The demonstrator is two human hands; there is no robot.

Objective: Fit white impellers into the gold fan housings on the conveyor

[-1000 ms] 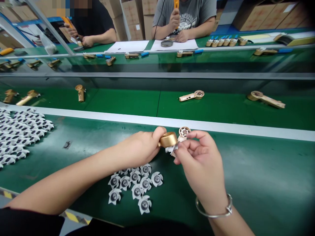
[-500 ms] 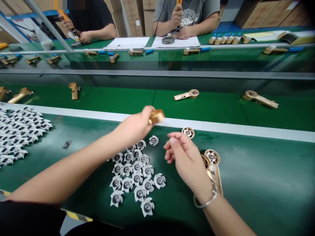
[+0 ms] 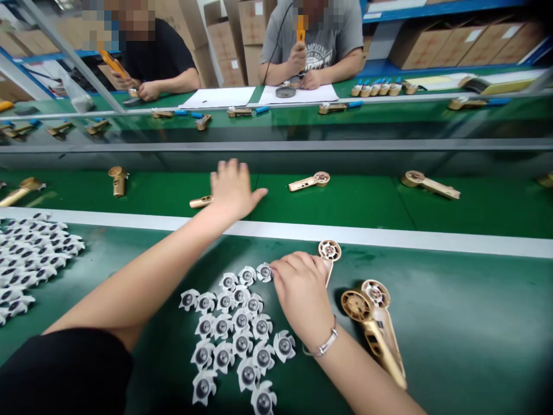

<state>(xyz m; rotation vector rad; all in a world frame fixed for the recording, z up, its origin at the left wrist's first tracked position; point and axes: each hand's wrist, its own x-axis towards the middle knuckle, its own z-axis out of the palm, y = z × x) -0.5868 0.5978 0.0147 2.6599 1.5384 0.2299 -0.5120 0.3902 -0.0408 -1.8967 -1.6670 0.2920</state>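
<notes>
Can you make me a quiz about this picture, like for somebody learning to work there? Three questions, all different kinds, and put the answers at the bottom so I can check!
1. Fill the gap: The silver bracelet is on the worker's ____ wrist.

2. Pick one: Which of these is nearest the worker's right hand?
A) a cardboard box
B) a white bladed wheel
C) an orange tool

3. True or false: The worker's left hand is squeezed into a fist.

Key:
1. right
2. B
3. False; its fingers are spread apart.
</notes>
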